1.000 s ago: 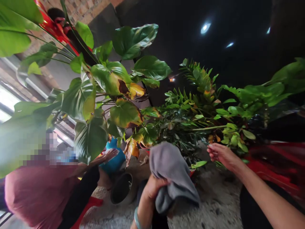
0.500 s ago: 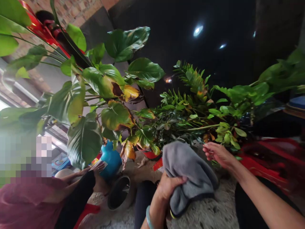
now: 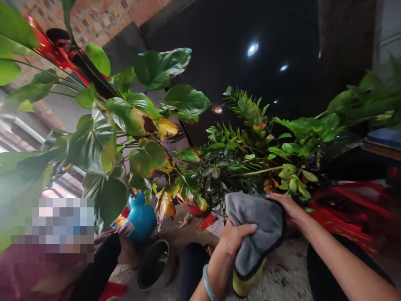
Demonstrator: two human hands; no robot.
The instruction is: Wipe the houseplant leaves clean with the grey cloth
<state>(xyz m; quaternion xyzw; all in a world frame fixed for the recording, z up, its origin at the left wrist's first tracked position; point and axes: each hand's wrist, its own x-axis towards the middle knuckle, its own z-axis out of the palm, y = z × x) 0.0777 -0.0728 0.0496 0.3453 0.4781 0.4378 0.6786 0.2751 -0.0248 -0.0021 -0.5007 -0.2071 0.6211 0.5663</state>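
Note:
A grey cloth (image 3: 257, 228) with a yellow underside is held between both my hands in front of the plants. My left hand (image 3: 233, 242) grips its near edge, thumb laid on top. My right hand (image 3: 290, 209) holds its far right corner, just below the small bright green leaves (image 3: 294, 177) of a leafy shrub. A tall plant with big green and yellowing leaves (image 3: 150, 156) stands to the left of the cloth.
Another person in a maroon top (image 3: 46, 276) sits at lower left, a hand near a blue pot (image 3: 140, 219). A dark round pot (image 3: 155, 265) lies on the pale ground. Red objects (image 3: 344, 209) are at the right.
My right hand has come down onto the cloth's far corner and taken hold. The cloth has shifted right and spread between both hands. The view has drifted left.

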